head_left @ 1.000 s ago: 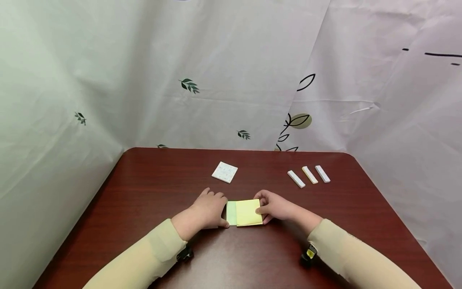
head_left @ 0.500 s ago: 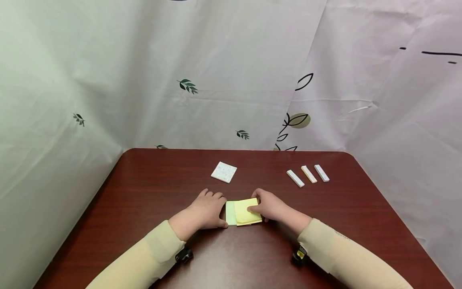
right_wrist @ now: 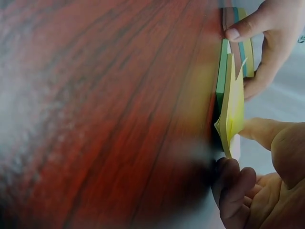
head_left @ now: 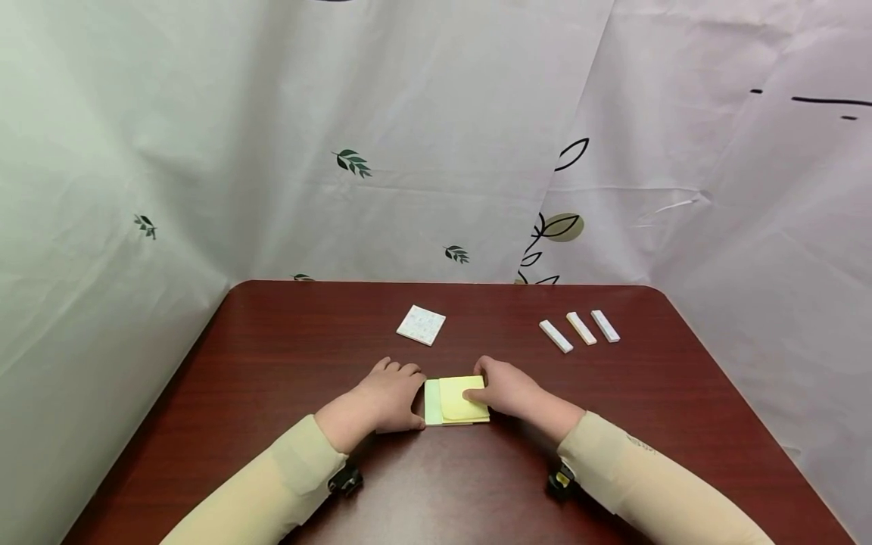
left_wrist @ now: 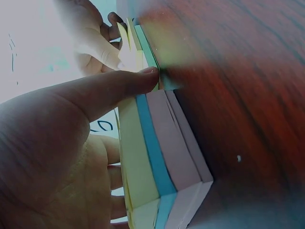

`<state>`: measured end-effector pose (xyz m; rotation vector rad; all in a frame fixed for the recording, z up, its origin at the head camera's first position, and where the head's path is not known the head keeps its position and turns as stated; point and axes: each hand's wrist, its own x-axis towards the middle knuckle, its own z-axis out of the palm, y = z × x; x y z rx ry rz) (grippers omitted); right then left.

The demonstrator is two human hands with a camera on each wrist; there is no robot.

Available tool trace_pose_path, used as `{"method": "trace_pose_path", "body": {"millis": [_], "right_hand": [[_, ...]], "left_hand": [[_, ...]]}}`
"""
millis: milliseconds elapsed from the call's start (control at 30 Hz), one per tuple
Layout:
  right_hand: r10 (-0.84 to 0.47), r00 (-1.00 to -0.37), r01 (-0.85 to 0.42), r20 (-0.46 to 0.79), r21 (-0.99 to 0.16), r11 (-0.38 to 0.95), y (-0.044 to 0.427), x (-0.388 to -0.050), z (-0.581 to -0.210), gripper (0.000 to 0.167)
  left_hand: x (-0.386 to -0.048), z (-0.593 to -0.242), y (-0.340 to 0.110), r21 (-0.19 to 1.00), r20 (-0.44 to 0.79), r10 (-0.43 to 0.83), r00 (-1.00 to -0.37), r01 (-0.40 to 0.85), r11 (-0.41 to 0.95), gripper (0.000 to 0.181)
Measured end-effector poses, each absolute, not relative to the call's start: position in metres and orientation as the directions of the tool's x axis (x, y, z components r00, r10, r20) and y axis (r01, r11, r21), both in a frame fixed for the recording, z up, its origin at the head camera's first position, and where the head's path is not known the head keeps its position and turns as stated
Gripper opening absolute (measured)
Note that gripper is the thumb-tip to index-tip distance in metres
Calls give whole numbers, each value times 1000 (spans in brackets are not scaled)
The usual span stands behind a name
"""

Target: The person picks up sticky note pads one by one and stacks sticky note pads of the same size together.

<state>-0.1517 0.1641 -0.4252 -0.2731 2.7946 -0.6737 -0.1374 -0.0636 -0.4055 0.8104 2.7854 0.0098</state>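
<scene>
Right grip (head_left: 509, 387) pinches the yellow pad (head_left: 453, 407) by its right side, partly over the green pad (head_left: 432, 403) on the bench (head_left: 306, 322); left grip (head_left: 388, 396), just left, clasps the multicoloured stack (left_wrist: 164, 152).

Table (head_left: 436, 484): red-brown, wood-grained, rounded far corners | far middle: flat white square (head_left: 421, 325) | far right: three slim pale bars (head_left: 581, 328), apart | nearer middle: green pad (head_left: 432, 402), pink-blue-yellow stack (left_wrist: 162, 148) beside it

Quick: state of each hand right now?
Left hand: holding the yellow-blue-pink paper stack, thumb across its near side.
Right hand: pinching the yellow pad, thumb on top.
</scene>
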Motion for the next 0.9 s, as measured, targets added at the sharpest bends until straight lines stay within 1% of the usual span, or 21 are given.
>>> {"method": "trace_pose_path", "body": {"millis": [133,900], "right_hand": [[-240,-951,-135,-192,-440,888,163,-153,-426,33],[-273,-941,-162,-200,-443,882,148,-154,-422,34]], "left_hand": [[-136,-404,-64,74,-225,529,-818,527,847,73],[-136,-407,-63,71,-207,518,-830,516,854,72]]}}
